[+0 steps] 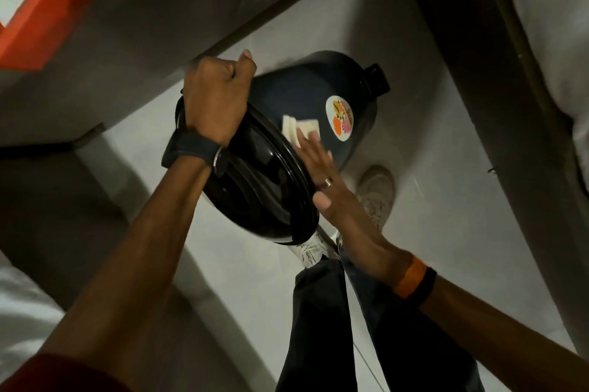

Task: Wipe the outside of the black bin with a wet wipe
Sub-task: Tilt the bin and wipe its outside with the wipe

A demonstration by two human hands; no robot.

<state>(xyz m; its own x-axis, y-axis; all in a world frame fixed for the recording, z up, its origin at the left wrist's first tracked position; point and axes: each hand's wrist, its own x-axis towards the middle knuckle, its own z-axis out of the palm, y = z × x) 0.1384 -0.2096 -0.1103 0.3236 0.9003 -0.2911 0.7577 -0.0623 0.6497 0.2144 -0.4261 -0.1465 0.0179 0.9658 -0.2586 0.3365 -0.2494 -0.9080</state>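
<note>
The black bin (296, 91) is lifted off the floor and tilted, its shiny lid (255, 181) facing me and its pedal end pointing away. A round colourful sticker (341, 117) sits on its side. My left hand (216, 98) is clenched on the bin's rim near the lid. My right hand (322, 174) lies flat on the bin's side, fingers pressing a folded white wet wipe (298, 127) against it, just left of the sticker.
A grey bench or table edge (178, 24) runs diagonally above the bin, with an orange box (47, 5) on it at top left. My legs and pale shoes (376, 190) stand on the light floor below. A dark beam (478, 72) crosses at right.
</note>
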